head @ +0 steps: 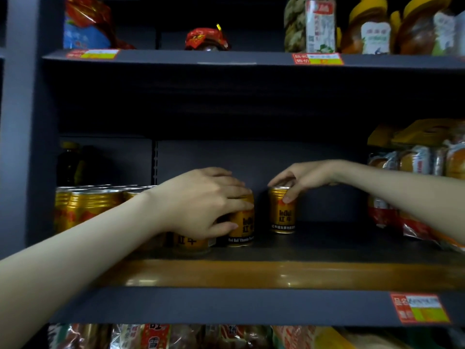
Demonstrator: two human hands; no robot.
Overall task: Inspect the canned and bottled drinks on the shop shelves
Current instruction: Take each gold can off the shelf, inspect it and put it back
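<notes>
Several gold drink cans (85,207) stand in rows on the left of the middle shelf (276,273). My left hand (201,202) wraps over the top and side of one gold can (242,227) at the right end of the group. Apart from the rows, further right, a single gold can (281,212) stands upright, and my right hand (302,177) pinches its top rim with fingertips and thumb. A dark bottle (68,162) with a yellow cap stands behind the cans at the far left.
Packaged bread and snacks (415,172) fill the shelf's right end. The upper shelf (226,59) carries bags, a red-wrapped jar (206,39) and bottled goods (367,28). Price tags (419,308) hang on the shelf edges. More packets (156,336) lie on the shelf below.
</notes>
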